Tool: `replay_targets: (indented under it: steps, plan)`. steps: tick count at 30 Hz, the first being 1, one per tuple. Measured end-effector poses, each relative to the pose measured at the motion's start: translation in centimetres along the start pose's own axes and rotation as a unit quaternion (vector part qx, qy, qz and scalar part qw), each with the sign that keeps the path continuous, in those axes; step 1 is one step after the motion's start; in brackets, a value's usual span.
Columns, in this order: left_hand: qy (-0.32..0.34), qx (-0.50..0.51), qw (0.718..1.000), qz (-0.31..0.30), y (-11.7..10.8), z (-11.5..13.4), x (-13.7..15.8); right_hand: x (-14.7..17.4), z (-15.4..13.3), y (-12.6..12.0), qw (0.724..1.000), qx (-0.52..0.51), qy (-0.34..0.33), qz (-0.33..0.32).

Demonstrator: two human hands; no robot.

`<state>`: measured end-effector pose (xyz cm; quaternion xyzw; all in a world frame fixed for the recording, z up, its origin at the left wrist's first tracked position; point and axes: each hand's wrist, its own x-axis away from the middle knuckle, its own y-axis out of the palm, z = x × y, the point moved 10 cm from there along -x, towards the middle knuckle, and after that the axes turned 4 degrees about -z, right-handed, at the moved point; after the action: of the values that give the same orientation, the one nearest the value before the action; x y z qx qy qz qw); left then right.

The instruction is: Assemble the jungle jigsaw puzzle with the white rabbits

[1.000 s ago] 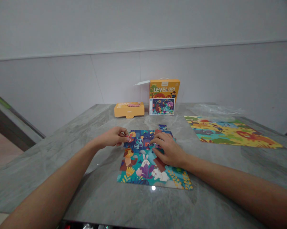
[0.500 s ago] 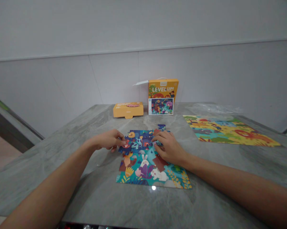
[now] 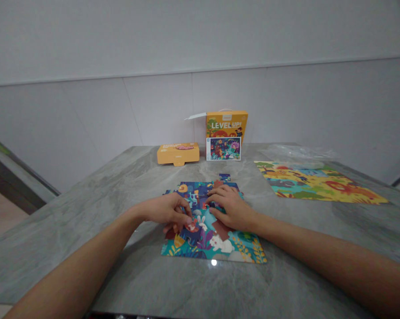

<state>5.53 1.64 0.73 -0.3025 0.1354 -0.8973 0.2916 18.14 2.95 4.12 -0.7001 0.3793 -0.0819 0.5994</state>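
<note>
Lying flat on the grey table [image 3: 87,212], the blue jigsaw [image 3: 220,243] runs its long axis left to right. On its left part, the left hand [image 3: 166,210] pinches a reddish piece [image 3: 190,227]; the right hand [image 3: 228,207] presses down beside it, fingers spread. Beyond stand two orange boxes [image 3: 226,135].

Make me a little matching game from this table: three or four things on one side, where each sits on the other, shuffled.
Things:
1. dark puzzle
2. yellow puzzle
3. flat orange box
4. upright box

Places:
A. standing at the far edge, against the wall
B. lying left of the standing box
C. under both hands
D. far right of the table

Pairs: 1-C, 2-D, 3-B, 4-A
</note>
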Motion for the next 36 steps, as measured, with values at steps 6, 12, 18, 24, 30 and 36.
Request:
replay_targets:
  steps: [6,12,18,24,30,36]
  plan:
    - [0.047,-0.245,0.923,0.293,-5.8,2.1,1.8,0.4,3.9,-3.0,0.982,-0.051,0.075,0.165]
    - [0.124,-0.338,0.892,0.273,-4.8,2.0,0.1,1.2,12.1,-3.1,0.953,-0.007,0.241,0.181]
    - [0.122,-0.332,0.886,0.299,-5.6,1.1,-0.4,1.2,14.8,-2.0,0.944,-0.053,0.301,0.121]
    - [0.143,-0.325,0.885,0.300,-5.9,0.6,-0.8,0.3,13.9,-2.8,0.972,-0.069,0.225,0.028]
    - [0.156,-0.309,0.889,0.301,-6.2,0.3,-1.0,0.9,12.2,-2.7,0.989,-0.045,0.078,-0.116]
    - [0.155,-0.303,0.891,0.302,-6.2,0.6,-1.0,0.8,12.5,-2.6,0.976,-0.197,0.076,-0.048]
